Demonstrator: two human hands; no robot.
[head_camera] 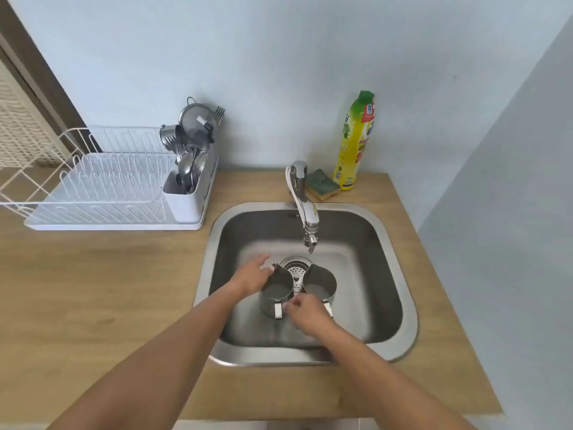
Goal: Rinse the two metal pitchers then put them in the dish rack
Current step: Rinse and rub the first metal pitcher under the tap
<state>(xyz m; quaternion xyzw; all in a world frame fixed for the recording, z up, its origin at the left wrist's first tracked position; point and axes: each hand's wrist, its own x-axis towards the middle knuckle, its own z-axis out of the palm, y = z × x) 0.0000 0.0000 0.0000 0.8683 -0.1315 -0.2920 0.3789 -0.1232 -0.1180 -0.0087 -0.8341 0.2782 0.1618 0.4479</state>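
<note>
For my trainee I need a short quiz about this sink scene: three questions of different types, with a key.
1. True or false: the left pitcher and the right pitcher both stand upright in the sink.
2. Where is the dish rack? A) left of the sink B) right of the sink C) inside the sink
3. Fill in: the left hand touches the ____ pitcher.
Key: 1 true; 2 A; 3 left.

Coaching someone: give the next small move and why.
Probably grip the left pitcher by its handle and lift it under the tap: the left hand touches it, the right hand is at its handle, no water runs, it and the right pitcher stand upright in the sink.
</note>
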